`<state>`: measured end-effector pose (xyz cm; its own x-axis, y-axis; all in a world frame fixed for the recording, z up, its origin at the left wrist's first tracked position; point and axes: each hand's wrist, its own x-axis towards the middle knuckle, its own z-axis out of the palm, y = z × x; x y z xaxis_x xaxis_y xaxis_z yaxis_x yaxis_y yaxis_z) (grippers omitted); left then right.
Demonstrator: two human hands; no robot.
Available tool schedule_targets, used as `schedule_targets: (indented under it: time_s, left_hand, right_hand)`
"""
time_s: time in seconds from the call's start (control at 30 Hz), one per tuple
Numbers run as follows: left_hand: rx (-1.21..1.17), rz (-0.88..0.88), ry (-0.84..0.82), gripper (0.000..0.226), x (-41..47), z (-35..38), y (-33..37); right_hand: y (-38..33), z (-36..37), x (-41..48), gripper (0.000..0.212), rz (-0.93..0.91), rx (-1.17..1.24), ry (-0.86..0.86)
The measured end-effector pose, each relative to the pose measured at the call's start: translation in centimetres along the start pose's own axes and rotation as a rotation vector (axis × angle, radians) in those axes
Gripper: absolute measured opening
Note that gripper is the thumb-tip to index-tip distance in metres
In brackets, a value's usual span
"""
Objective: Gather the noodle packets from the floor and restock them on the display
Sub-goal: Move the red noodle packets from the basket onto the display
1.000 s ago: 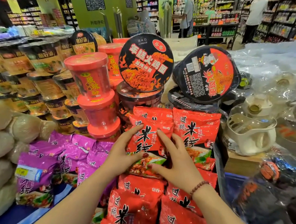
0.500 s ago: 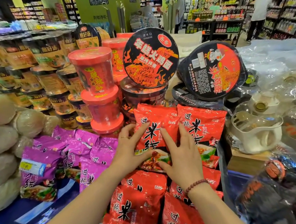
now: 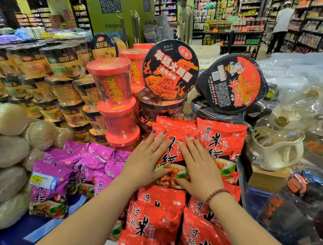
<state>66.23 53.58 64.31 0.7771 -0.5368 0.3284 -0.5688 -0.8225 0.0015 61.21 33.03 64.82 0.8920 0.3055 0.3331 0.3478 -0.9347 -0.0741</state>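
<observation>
Far left: pale wrapped bundles (image 3: 5,143) are stacked at the edge of the blue surface (image 3: 14,242). Beside them, purple packets (image 3: 61,176) lean in overlapping rows, with brown noodle cups (image 3: 57,74) stacked behind. A column of three red cups (image 3: 115,99) stands just left of the work area.

Left hand (image 3: 147,161): flat, palm down, fingers straight and spread on the left half of the red noodle packet (image 3: 171,156), thumb lying across its lower part. Nothing is gripped.

Right hand (image 3: 199,168): flat, fingers straight and close together, pressing the packet's right half. Nothing is gripped.

Location: the packet sits at the top of the red stock on the display. It leans back towards the black bowls (image 3: 162,107) and touches a second red packet (image 3: 222,141) on its right. Lower red packets (image 3: 158,215) overlap beneath it.

Right: a white plastic jug (image 3: 276,144) sits among clear-wrapped goods (image 3: 305,82). The floor is not in view.

Assessment: the packet is judged light and soft, a puffy film bag with a glossy, slippery face. Its contents are probably brittle, so firm pressing risks breakage. It is best held by pinching the side seams or the top crimp, or carried between flat palms. On this slope a loosely seated packet could slide down over the rows below
</observation>
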Motion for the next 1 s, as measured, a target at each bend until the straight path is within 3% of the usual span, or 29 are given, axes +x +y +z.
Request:
schedule_targets:
  time_s: [0.1, 0.27, 0.4, 0.57, 0.77, 0.9, 1.0]
  left_hand:
    - [-0.079, -0.006, 0.038, 0.078, -1.1, -2.0, 0.5]
    - [-0.070, -0.052, 0.262, 0.048, -6.8, -4.9, 0.1]
    - [-0.051, -0.204, 0.273, 0.040, -15.5, -5.6, -2.3]
    - [-0.057, -0.530, 0.281, 0.036, -29.2, -7.1, -4.5]
    - [0.108, -0.873, 0.250, 0.042, -45.0, -10.2, -4.2]
    - [0.043, -1.166, 0.139, 0.049, -55.4, -11.0, -3.4]
    - [0.031, -1.281, 0.074, 0.052, -62.0, -11.6, -2.6]
  right_hand:
    - [-0.9, -1.8, -0.4, 0.091, -0.019, 0.061, 0.010]
    - [-4.5, -3.2, -1.1, 0.070, -0.099, 0.176, 0.196]
    - [-10.6, -2.6, -1.5, 0.051, -0.258, 0.288, 0.244]
    - [-20.5, 1.0, -2.6, 0.049, -0.468, 0.418, 0.120]
    - [-32.8, 4.4, -6.0, 0.054, -0.740, 0.548, -0.042]
    - [-40.3, 7.0, -9.1, 0.056, -0.829, 0.613, -0.206]
    - [-44.8, 9.6, -10.9, 0.056, -0.870, 0.566, -0.338]
